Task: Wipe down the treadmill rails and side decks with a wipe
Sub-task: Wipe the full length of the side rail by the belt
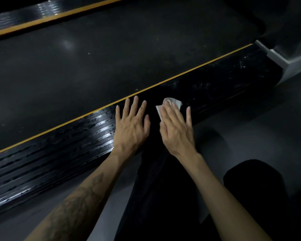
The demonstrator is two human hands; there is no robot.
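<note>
The right hand (176, 126) lies flat, fingers straight, pressing a white wipe (170, 106) onto the near side deck (63, 152) of the treadmill. The left hand (131, 125) rests just beside it on the same ribbed black deck, fingers spread and holding nothing. A yellow stripe (189, 70) edges the deck beside the dark belt (111, 58). Pale smears, perhaps dust, speckle the deck further right. The far side deck (42, 13) crosses the top left corner
</note>
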